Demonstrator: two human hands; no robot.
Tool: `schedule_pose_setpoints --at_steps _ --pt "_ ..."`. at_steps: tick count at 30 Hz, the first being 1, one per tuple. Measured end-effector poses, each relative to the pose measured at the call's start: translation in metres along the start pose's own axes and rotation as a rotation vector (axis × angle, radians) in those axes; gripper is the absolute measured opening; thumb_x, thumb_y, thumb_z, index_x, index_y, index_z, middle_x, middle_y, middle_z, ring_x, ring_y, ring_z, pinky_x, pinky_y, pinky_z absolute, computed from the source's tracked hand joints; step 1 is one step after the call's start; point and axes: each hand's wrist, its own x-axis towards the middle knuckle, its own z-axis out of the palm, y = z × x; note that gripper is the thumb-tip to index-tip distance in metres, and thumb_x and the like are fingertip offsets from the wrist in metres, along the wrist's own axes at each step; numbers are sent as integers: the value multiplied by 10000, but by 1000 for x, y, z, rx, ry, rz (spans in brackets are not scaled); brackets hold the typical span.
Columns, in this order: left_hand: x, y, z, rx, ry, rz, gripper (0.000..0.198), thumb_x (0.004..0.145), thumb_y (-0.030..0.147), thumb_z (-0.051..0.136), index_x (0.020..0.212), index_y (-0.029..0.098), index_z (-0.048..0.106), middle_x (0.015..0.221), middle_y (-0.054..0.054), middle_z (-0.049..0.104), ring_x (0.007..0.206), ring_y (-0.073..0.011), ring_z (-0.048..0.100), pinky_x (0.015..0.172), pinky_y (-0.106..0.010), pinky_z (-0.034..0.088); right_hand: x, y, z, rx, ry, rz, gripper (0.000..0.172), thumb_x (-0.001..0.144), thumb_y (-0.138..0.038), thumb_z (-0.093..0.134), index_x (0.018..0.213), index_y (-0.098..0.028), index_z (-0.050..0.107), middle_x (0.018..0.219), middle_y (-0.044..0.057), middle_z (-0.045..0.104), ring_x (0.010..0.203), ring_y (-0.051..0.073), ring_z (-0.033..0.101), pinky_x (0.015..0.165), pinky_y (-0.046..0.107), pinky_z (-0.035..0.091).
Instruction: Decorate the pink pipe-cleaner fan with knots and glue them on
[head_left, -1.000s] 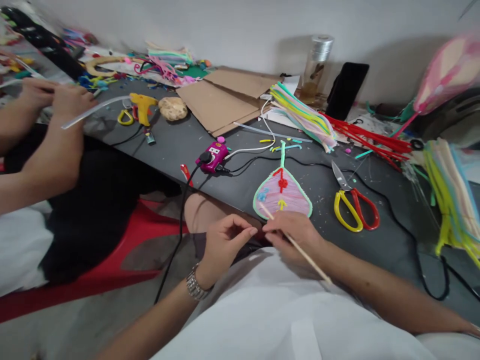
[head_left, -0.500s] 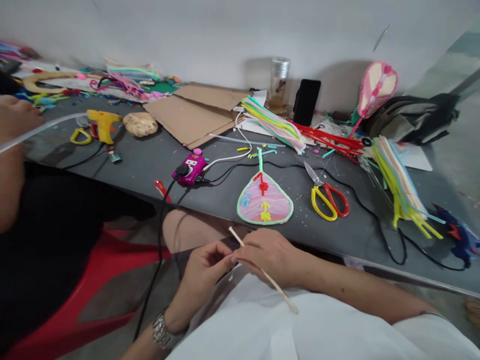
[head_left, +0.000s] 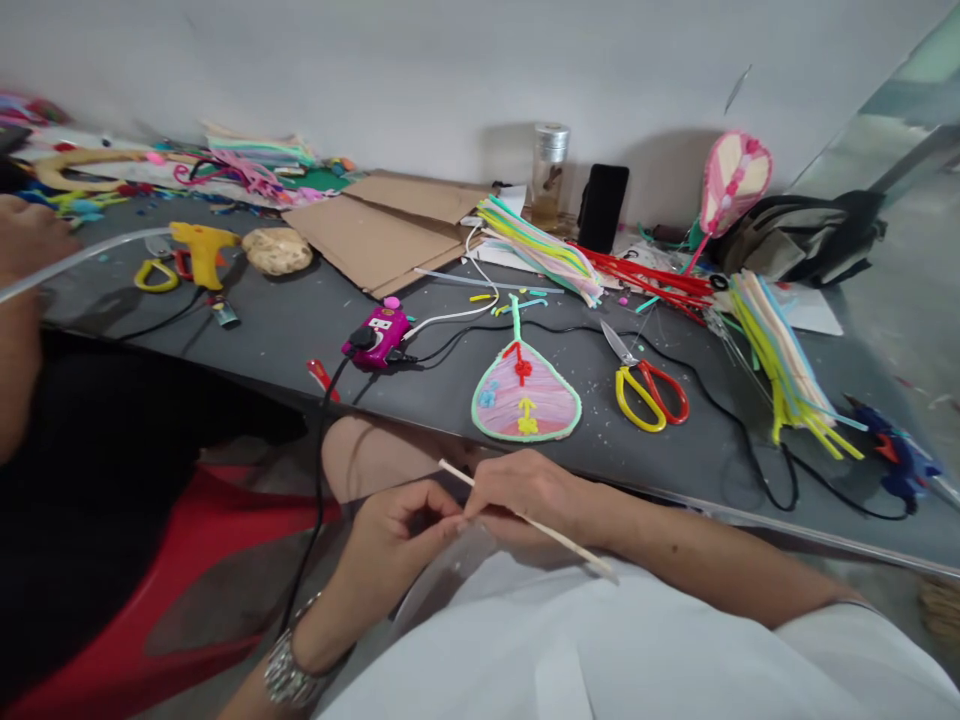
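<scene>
A thin wooden stick [head_left: 551,531] was pinched in the fingers of the right hand [head_left: 525,495] below the desk [head_left: 675,470] edge; the left hand [head_left: 401,530] was curled just beside it, near a pink pipe-cleaner fan [head_left: 523,395].

Yellow glue gun [head_left: 202,250], red-and-yellow scissors [head_left: 637,372], magenta power strip [head_left: 377,336], cardboard sheets [head_left: 382,232], pipe cleaner bundles [head_left: 536,250], glass bottle [head_left: 550,178]

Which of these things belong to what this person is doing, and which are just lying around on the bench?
In use: right hand holding a thin wooden stick; left hand close beside it; pink pipe-cleaner leaf shape, the nearest piece on the bench.

Lying about: yellow-and-red scissors, yellow hot glue gun, magenta power socket, cardboard sheets.
</scene>
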Motion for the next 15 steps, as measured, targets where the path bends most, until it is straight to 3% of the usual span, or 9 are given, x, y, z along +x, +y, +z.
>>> schedule_pose_setpoints --at_steps 3,9,15 --pt "0 4 1 -68 5 -22 226 743 357 765 624 182 685 601 -13 680 567 -141 568 528 -220 441 2 0 4 8 78 -11 137 894 -82 546 858 -185 630 754 6 658 656 108 587 632 200 457" --pt "5 8 4 -220 66 -79 281 733 422 790 658 179 672 565 1 631 532 -115 507 504 -213 415 -4 8 4 -14 187 214 136 884 -89 541 838 -205 596 720 -35 594 628 103 522 617 210 400" --pt "7 3 7 -208 152 -76 249 770 400 762 687 185 668 596 6 637 554 -118 524 530 -217 435 -10 7 2 -66 156 225 156 932 -133 526 798 -201 570 696 -23 559 636 121 501 620 239 386"
